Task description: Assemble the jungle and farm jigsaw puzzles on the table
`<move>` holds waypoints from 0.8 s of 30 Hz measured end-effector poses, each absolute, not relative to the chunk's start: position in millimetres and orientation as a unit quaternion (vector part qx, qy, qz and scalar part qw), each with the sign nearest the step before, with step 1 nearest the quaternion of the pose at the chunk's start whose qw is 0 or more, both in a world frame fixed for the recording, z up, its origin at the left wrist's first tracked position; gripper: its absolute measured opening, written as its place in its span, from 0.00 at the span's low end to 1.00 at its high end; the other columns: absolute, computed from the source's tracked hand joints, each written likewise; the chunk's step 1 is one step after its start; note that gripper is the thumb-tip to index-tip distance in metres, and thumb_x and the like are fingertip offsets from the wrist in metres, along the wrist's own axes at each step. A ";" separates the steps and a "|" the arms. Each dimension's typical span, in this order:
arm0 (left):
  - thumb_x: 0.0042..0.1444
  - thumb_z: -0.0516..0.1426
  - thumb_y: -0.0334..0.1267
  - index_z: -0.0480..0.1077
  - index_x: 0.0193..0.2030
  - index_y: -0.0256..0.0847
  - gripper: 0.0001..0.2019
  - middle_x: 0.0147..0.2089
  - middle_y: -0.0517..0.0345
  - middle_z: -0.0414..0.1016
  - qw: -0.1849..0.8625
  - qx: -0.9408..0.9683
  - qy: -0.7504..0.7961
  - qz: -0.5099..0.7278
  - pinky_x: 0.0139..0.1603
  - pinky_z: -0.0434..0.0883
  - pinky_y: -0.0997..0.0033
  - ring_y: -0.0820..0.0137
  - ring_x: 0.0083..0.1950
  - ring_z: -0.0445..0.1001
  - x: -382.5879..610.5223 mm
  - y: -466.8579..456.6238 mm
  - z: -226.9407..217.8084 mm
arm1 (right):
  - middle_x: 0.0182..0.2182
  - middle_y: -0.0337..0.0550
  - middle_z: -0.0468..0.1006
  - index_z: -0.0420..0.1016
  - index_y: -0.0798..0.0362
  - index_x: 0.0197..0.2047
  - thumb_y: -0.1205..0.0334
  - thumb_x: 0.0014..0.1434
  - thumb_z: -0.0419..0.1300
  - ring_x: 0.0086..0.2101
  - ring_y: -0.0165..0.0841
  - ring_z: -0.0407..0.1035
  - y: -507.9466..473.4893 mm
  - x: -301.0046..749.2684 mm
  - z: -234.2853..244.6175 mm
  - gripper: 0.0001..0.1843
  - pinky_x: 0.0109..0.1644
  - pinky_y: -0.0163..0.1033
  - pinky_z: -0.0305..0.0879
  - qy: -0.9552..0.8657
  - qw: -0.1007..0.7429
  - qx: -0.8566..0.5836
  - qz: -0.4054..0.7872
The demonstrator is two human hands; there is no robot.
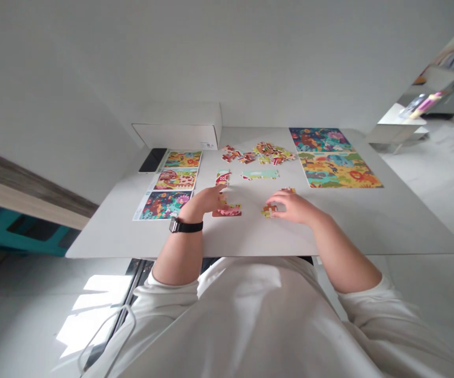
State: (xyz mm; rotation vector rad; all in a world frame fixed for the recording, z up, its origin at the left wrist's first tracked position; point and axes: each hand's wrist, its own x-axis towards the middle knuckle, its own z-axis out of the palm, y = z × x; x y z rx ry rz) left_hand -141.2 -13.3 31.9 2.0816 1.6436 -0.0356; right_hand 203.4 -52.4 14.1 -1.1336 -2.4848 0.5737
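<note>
Your left hand [207, 199], open, lies beside the red jigsaw section [226, 212] at lower centre; your right hand [292, 206], half-curled over small yellow pieces [268, 211] (grip unclear), could nudge them apart if it slides.

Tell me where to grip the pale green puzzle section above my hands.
Pinch the pale green puzzle section across its narrow width, coming from your side with your right hand. It lies flat and thin, long edge towards you, so gripping both long edges should probably lift it evenly.
</note>
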 end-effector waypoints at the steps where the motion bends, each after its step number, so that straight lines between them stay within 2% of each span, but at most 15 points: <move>1: 0.53 0.70 0.48 0.61 0.79 0.49 0.46 0.55 0.52 0.86 0.244 0.761 0.601 -0.008 0.47 0.73 0.71 0.57 0.54 0.83 -142.2 -12.6 30.2 | 0.52 0.48 0.85 0.85 0.45 0.53 0.59 0.60 0.73 0.53 0.47 0.77 -53.2 202.9 13.5 0.17 0.63 0.53 0.68 -0.881 0.162 -0.398 0.197; 7: 0.53 0.69 0.45 0.67 0.75 0.48 0.42 0.48 0.54 0.86 0.251 0.767 0.591 0.017 0.45 0.73 0.70 0.59 0.46 0.83 -145.9 -12.6 27.7 | 0.50 0.48 0.85 0.85 0.45 0.52 0.62 0.59 0.75 0.52 0.46 0.78 -50.4 198.3 6.6 0.17 0.64 0.54 0.65 -0.890 0.139 -0.400 0.168; 13: 0.48 0.71 0.45 0.68 0.74 0.49 0.44 0.47 0.56 0.86 0.243 0.769 0.591 0.032 0.44 0.72 0.72 0.61 0.46 0.83 -150.3 -7.7 21.3 | 0.51 0.48 0.85 0.85 0.46 0.53 0.65 0.61 0.73 0.53 0.45 0.78 -50.4 189.8 -0.1 0.16 0.65 0.55 0.64 -0.886 0.163 -0.401 0.164; 17: 0.54 0.67 0.48 0.71 0.71 0.48 0.37 0.40 0.58 0.84 0.259 0.763 0.589 0.059 0.40 0.70 0.72 0.64 0.40 0.81 -153.3 -5.0 17.5 | 0.51 0.49 0.85 0.85 0.47 0.52 0.66 0.60 0.74 0.53 0.45 0.78 -51.3 186.9 -0.4 0.17 0.62 0.52 0.67 -0.886 0.168 -0.398 0.169; 20: 0.60 0.63 0.50 0.76 0.63 0.44 0.26 0.37 0.57 0.81 0.227 0.736 0.628 0.110 0.37 0.67 0.72 0.66 0.36 0.78 -150.8 -4.5 21.9 | 0.51 0.49 0.85 0.85 0.47 0.53 0.65 0.61 0.74 0.53 0.44 0.78 -51.5 186.9 -1.9 0.16 0.63 0.52 0.67 -0.883 0.173 -0.403 0.169; 22: 0.63 0.59 0.50 0.79 0.53 0.43 0.18 0.35 0.56 0.79 0.188 0.714 0.657 0.155 0.36 0.65 0.71 0.66 0.35 0.75 -146.8 -4.7 27.8 | 0.51 0.48 0.85 0.85 0.46 0.53 0.65 0.61 0.74 0.53 0.44 0.78 -51.6 186.8 -3.6 0.17 0.63 0.52 0.67 -0.880 0.176 -0.407 0.170; 24: 0.66 0.56 0.50 0.77 0.41 0.43 0.14 0.31 0.57 0.76 0.157 0.697 0.672 0.194 0.34 0.62 0.71 0.66 0.34 0.72 -142.6 -5.4 34.0 | 0.51 0.48 0.85 0.85 0.46 0.53 0.65 0.60 0.74 0.52 0.44 0.78 -51.9 186.4 -5.1 0.17 0.62 0.51 0.67 -0.878 0.180 -0.409 0.171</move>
